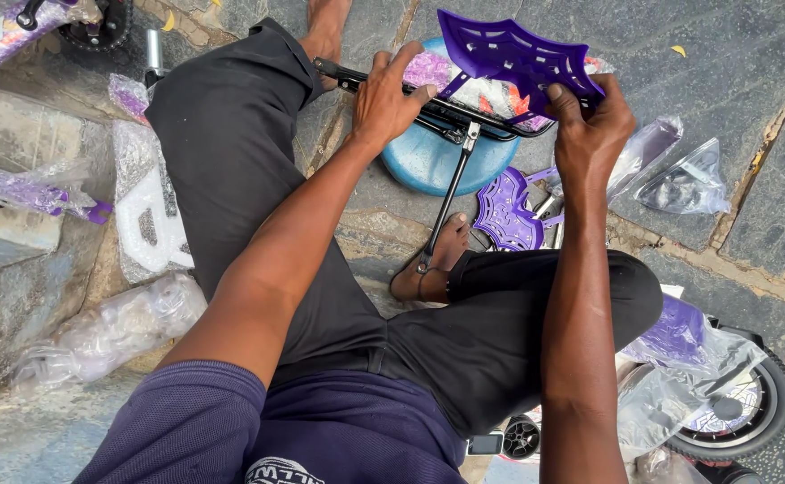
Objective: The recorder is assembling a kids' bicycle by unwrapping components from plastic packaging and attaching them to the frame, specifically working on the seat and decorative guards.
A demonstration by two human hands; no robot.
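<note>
Sitting on the stone floor [751,54], my left hand [388,94] clamps the black metal rack [464,116] while my right hand [590,125] pinches the purple web-pattern panel [513,54] above it, and a loose grip could let the panel slip off.

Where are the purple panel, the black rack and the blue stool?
purple panel [509,49]: head view, middle of its web-patterned face.
black rack [451,112]: head view, its front bar.
blue stool [428,161]: head view, bare seat.

Bare-armed, barefoot person in navy printed shirt, black trousers.
</note>
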